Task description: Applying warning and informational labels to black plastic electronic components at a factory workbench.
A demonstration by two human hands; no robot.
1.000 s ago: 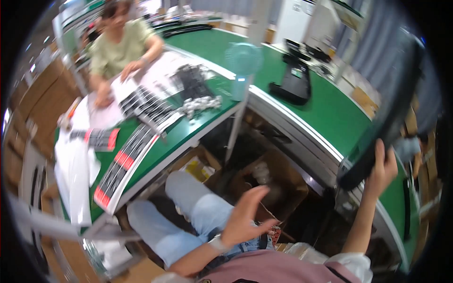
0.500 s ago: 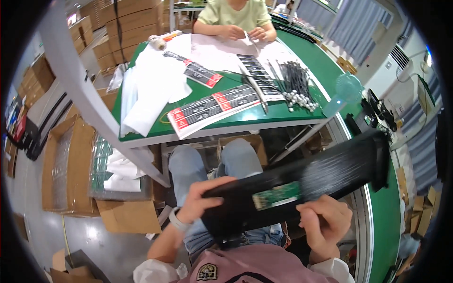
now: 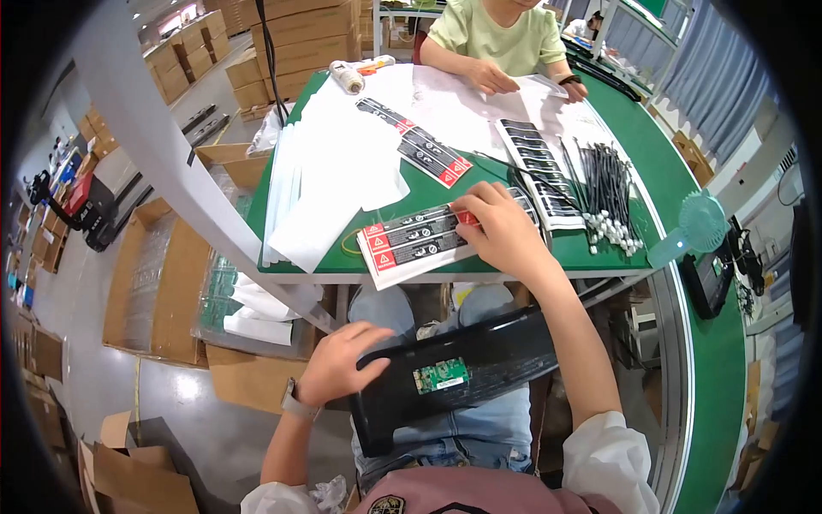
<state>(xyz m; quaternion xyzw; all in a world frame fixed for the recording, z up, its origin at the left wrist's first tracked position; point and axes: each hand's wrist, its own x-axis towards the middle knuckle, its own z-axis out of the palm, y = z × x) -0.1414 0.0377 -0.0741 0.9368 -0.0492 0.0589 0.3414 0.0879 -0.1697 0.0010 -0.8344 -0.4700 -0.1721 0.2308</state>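
A long black plastic housing (image 3: pixel 505 347) lies tilted across my lap, with a small green circuit board (image 3: pixel 441 376) set in its face. My left hand (image 3: pixel 347 364) is at the housing's left end, fingers apart and thumb over its edge. Reaching up to the table, my right hand (image 3: pixel 497 227) has its fingers bent on the stack of black-and-red label sheets (image 3: pixel 411 240), pinching at a red part; the fingertips are partly hidden. Beyond it lies another label strip (image 3: pixel 419 146). Bundled black cables with white connectors (image 3: pixel 612 201) lie right of a further label sheet (image 3: pixel 539 171).
Across the green table (image 3: pixel 651 163), a person (image 3: pixel 501 51) handles a white sheet. White paper (image 3: pixel 325 188) covers the table's left side. A teal fan (image 3: pixel 698 227) stands at the right corner. Open cartons (image 3: pixel 154 291) sit on the floor at left, beyond a white post (image 3: pixel 163 146).
My right hand has left the housing and reached forward onto the label sheets. The housing has dropped lower onto my lap and moved left. My left hand's fingers have spread. The view has shifted.
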